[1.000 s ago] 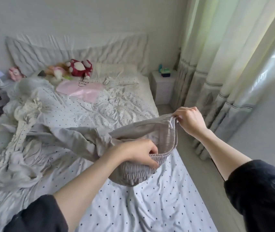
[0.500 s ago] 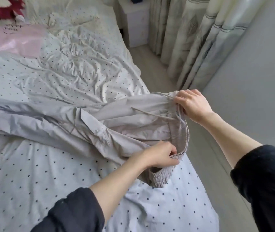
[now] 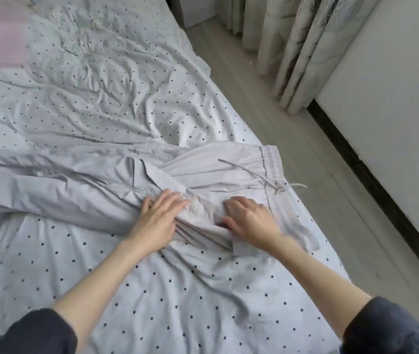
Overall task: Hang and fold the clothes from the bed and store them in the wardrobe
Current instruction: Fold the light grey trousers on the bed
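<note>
Trousers [image 3: 203, 175] flat on dotted bedsheet [image 3: 101, 103] | your left hand [image 3: 157, 221] spread, pressing | your right hand [image 3: 251, 221] fingers curled, pressing near waistband [image 3: 271, 164]

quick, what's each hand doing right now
Left hand: open, fingers straight, pressing flat on the grey trousers.
Right hand: open, fingers a little bent, resting on the trousers near the waistband; holds nothing.

Grey trousers [image 3: 203, 172] lie flat on the polka-dotted bed [image 3: 101, 98].
</note>
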Demonstrator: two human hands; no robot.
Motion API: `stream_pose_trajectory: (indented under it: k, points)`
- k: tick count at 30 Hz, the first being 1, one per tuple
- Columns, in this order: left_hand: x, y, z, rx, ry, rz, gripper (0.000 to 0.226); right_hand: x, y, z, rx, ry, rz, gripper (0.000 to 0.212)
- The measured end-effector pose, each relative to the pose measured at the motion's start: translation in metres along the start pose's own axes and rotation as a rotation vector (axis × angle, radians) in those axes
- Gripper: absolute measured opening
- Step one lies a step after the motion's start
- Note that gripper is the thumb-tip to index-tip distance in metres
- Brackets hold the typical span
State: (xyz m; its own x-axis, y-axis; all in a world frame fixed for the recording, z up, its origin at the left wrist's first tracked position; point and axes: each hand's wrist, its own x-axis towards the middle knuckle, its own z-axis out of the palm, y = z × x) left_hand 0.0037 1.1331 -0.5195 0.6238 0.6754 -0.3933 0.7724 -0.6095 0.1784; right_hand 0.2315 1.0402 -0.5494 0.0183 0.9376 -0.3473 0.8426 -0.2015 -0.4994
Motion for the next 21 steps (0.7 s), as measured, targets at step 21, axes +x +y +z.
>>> stream_pose_trajectory:
  k: [21]
  points:
    - [-0.05,-0.1,-0.031,0.265,-0.015,-0.077,0.017,-0.092,-0.05,0.024,0.051,0.257,-0.163,0.014]
